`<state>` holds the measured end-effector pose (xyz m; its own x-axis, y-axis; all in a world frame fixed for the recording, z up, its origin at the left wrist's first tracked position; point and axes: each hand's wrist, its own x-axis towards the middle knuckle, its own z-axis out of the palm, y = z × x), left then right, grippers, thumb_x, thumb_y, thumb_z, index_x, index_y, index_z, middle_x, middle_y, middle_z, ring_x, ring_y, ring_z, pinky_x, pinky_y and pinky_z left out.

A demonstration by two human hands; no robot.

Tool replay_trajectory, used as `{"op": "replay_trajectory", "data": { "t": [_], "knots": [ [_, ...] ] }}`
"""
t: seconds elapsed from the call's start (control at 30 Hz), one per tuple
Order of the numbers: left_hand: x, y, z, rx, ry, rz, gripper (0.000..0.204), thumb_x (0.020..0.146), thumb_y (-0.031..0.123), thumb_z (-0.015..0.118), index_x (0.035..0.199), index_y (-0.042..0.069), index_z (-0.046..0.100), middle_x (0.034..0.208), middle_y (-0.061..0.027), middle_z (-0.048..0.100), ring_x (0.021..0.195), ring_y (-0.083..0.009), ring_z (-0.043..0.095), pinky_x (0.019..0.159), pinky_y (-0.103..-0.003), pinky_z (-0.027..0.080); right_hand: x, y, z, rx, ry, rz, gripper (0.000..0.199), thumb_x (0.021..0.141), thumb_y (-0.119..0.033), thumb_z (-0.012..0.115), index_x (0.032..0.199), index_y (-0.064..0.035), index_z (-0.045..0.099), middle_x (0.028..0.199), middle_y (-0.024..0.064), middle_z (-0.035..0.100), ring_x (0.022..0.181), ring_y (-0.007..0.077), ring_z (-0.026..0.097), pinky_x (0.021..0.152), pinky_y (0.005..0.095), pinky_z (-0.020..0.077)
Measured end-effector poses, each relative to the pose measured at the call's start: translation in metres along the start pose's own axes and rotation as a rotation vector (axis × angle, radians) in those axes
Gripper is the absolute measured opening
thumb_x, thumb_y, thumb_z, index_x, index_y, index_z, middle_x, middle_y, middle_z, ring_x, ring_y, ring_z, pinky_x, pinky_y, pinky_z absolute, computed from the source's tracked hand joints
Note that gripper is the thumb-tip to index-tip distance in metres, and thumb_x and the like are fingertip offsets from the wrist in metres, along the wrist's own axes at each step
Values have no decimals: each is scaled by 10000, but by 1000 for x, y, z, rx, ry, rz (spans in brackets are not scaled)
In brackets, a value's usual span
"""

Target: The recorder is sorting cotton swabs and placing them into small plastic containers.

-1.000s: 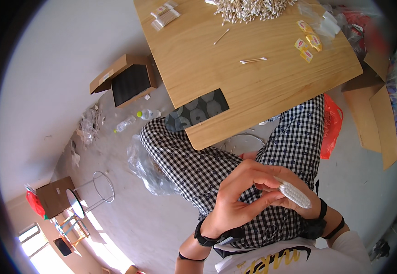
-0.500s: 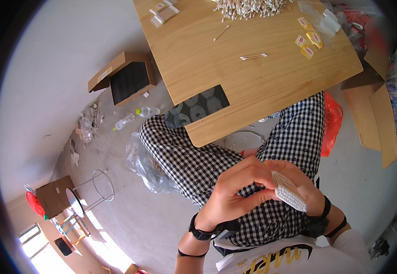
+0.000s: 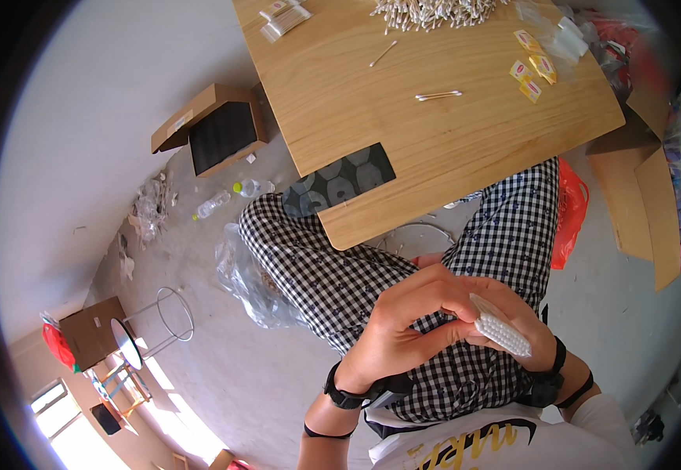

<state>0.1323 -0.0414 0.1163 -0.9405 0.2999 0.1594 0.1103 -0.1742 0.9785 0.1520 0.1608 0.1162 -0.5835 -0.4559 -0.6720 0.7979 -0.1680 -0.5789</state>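
Over my lap, a small flat bundle of cotton swabs (image 3: 502, 332) is held with its rows of white tips turned toward me. My left hand (image 3: 415, 317) pinches its left end between thumb and fingers. Round its far side curls my right hand (image 3: 522, 313), whose fingers are partly hidden behind the bundle. A heap of loose cotton swabs (image 3: 438, 11) lies at the table's far edge. A few swabs (image 3: 438, 95) lie together nearer me, and one single swab (image 3: 383, 53) lies to their left.
The wooden table (image 3: 466, 149) stands beyond my knees. On it are yellow labels (image 3: 535, 70), clear plastic bags (image 3: 568, 39) and packed swabs (image 3: 284, 19). An open carton (image 3: 630, 188) stands right, another box (image 3: 215, 129) left. Bottles (image 3: 253, 188) and a plastic bag (image 3: 258, 286) lie on the floor.
The bundle has tilted slightly and moved a little to the right and down in my hands. Both hands keep their hold; the table's things lie as before.
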Motion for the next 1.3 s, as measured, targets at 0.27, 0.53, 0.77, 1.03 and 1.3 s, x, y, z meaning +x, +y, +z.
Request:
{"op": "replay_trajectory", "data": {
  "t": [0.27, 0.53, 0.77, 1.03, 1.3],
  "knots": [
    [2, 1, 16, 82, 77, -45, 301, 657, 55, 851, 921, 51, 705, 899, -63, 670, 835, -211, 641, 1004, -505, 461, 30, 51, -27, 1041, -419, 342, 243, 1025, -252, 485, 1119, -28, 484, 793, 5, 546, 603, 90, 565, 565, 216, 499],
    [-1, -3, 18, 100, 116, -14, 295, 667, 74, 850, 920, 61, 700, 887, -51, 656, 849, -209, 638, 1005, -502, 451, 30, 41, -31, 1017, -416, 311, 220, 1026, -238, 477, 1097, -29, 486, 768, 6, 521, 594, 89, 541, 550, 220, 481],
    [4, 0, 17, 175, 103, 131, 323, 662, 45, 808, 936, 26, 638, 880, -93, 590, 840, -270, 583, 708, -355, 484, 30, 38, -28, 1031, -422, 269, 202, 1027, -226, 471, 1077, -31, 488, 746, 6, 499, 586, 87, 521, 537, 223, 464],
    [-10, -15, -6, 144, 82, -71, 640, 752, 257, 836, 1278, 29, 552, 1202, -130, 623, 1057, -223, 599, 914, -352, 491, 45, 21, -25, 776, -439, 5, 189, 1027, -235, 473, 974, -55, 500, 715, -18, 463, 586, 53, 468, 537, 204, 429],
    [-27, -39, -16, -498, 177, -489, 561, 911, 178, 694, 1352, -22, 412, 1209, -133, 610, 1075, -178, 622, 902, -295, 523, 81, -20, 8, -741, 402, -862, 203, 1026, -195, 504, 885, -50, 502, 701, -28, 502, 611, 36, 453, 557, 206, 389]
  ]
}}
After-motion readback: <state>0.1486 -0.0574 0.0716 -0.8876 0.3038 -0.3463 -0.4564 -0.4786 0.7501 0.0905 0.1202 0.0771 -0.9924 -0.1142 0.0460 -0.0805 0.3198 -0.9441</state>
